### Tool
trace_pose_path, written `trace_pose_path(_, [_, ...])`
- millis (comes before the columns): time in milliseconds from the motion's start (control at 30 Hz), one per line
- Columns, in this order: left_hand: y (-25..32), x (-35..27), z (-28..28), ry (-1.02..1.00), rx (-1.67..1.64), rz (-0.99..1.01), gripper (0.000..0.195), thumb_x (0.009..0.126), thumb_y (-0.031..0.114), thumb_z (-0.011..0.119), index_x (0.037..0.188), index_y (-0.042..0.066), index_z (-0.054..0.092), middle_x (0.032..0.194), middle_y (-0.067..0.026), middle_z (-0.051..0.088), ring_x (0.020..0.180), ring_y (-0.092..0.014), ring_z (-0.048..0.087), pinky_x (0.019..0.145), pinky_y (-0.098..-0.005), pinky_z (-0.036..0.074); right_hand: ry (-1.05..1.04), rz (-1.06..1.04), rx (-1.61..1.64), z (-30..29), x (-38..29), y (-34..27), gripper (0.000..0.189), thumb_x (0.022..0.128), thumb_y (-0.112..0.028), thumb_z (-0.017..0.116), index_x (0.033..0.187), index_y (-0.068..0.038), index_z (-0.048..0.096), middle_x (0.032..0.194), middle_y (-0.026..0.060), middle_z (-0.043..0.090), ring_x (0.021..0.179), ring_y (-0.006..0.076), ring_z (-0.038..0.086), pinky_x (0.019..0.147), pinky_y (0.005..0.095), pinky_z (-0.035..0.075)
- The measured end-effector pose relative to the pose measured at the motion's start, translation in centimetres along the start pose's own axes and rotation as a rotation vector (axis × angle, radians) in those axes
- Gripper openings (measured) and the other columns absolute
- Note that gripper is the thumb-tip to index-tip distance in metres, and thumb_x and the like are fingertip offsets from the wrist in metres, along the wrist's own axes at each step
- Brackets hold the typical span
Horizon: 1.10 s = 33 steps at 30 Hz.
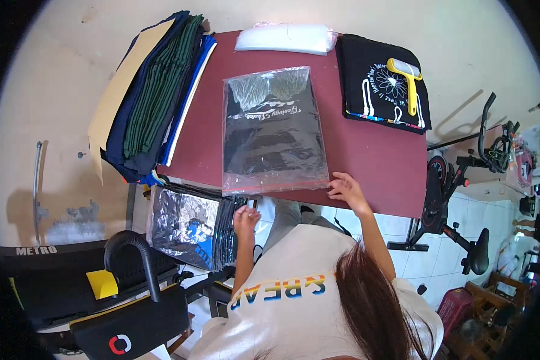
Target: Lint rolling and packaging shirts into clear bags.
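Note:
A clear plastic bag with a folded black printed T-shirt inside lies flat on the dark red table. Along its near edge runs a red strip. My right hand is at the bag's near right corner, fingers spread and fingertips at the plastic; no firm grip shows. Just off the table's near edge, my left hand is raised with loosely bent fingers and no object visible in it. Beside it, below table level, stands a stack of bagged dark shirts.
Folded green and navy garments are piled at the table's left, with a tan sheet along them. Flat clear plastic bags lie at the back. A yellow lint roller rests on black garments. An exercise bike stands right.

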<state>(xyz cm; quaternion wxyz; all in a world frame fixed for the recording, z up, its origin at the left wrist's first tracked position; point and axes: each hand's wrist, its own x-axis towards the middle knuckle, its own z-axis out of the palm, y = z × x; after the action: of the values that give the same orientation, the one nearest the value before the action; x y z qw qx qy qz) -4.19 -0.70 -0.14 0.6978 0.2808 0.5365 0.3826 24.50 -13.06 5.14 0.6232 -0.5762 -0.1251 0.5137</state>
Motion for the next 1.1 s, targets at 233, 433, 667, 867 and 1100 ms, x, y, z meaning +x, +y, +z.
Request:
trace_pose_path(233, [-0.4, -1.7, 3.1, -0.425, 0.036, -0.223, 0.030, 0.088, 0.024, 0.050, 0.104, 0.000, 0.055, 0.098, -0.0132, 0.060, 0.086, -0.020, 0.060, 0.079, -0.0316, 0.049, -0.046, 0.101, -0.246, 0.3, 2.5, 0.0, 0.023, 0.084, -0.018, 0.058, 0.094, 0.003, 0.059, 0.076, 0.0083, 0.060, 0.063, 0.0141, 0.061, 0.056, 0.0233, 0.051])
trace_pose_path(433, [-0.4, -3.5, 6.6, -0.479, 0.141, -0.315, 0.032, 0.088, 0.028, 0.054, 0.105, 0.000, 0.055, 0.100, -0.0122, 0.061, 0.091, -0.018, 0.059, 0.081, -0.0306, 0.048, -0.163, 0.240, -0.182, 2.6, 1.1, 1.7, 0.018, 0.083, -0.017, 0.060, 0.086, 0.001, 0.060, 0.074, 0.0078, 0.060, 0.062, 0.0140, 0.060, 0.054, 0.0245, 0.052])
trace_pose_path(667, [-2.5, -4.3, 6.1, -0.474, -0.059, -0.488, 0.021, 0.085, 0.018, 0.059, 0.094, 0.000, 0.058, 0.092, -0.0105, 0.062, 0.087, -0.019, 0.060, 0.081, -0.0298, 0.049, -0.273, 0.220, -0.371, 5.9, -1.8, 5.7, 0.018, 0.086, -0.019, 0.056, 0.082, -0.001, 0.057, 0.074, 0.0048, 0.059, 0.065, 0.0108, 0.058, 0.056, 0.0240, 0.051])
trace_pose_path(867, [-3.5, -4.5, 5.7, -0.403, -0.084, -0.463, 0.017, 0.085, 0.017, 0.059, 0.092, 0.001, 0.058, 0.089, -0.0087, 0.061, 0.083, -0.018, 0.060, 0.078, -0.0289, 0.050, -0.254, 0.153, -0.357, 6.1, -1.8, 7.0, 0.014, 0.087, -0.015, 0.054, 0.082, -0.002, 0.057, 0.072, 0.0042, 0.059, 0.062, 0.0098, 0.057, 0.054, 0.0228, 0.049])
trace_pose_path(1100, [-4.2, -4.4, 5.6, -0.326, 0.011, -0.413, 0.014, 0.083, 0.023, 0.061, 0.087, 0.009, 0.058, 0.082, -0.0008, 0.060, 0.078, -0.011, 0.056, 0.073, -0.0259, 0.042, -0.241, 0.198, -0.275, 6.3, -1.7, 7.0, 0.017, 0.086, -0.017, 0.057, 0.079, -0.002, 0.057, 0.069, 0.0042, 0.060, 0.058, 0.0093, 0.056, 0.052, 0.0218, 0.047])
